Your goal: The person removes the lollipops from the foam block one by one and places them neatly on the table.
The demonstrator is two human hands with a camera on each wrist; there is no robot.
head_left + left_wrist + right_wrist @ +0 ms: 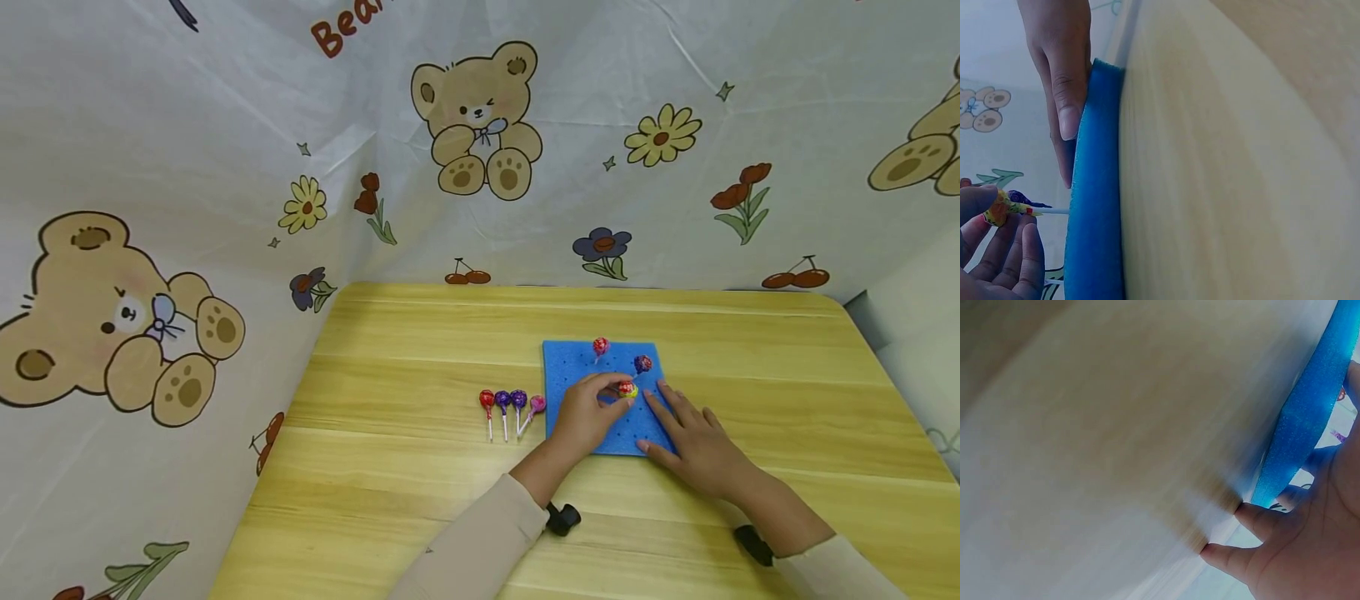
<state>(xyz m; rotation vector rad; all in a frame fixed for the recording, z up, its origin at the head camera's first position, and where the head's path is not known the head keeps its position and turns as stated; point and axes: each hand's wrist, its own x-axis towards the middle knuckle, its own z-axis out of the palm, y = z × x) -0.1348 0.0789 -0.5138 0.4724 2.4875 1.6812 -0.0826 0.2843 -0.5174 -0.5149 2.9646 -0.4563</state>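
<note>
My left hand pinches a yellow-and-red wrapped lollipop by its head, over the blue foam block. In the left wrist view the white stick of that lollipop reaches down to the foam's top face. My right hand rests along the foam's right edge, its fingers extended. The right wrist view shows two of its fingertips at the tabletop beside the foam. A red-and-pink lollipop stands near the foam's back edge, and a dark blue-and-red lollipop leans near the right edge.
Left of the foam, several lollipops lie on the wooden table: a red one, two purple ones and a pink one. Small holes dot the foam. A bear-print cloth hangs behind and to the left of the table.
</note>
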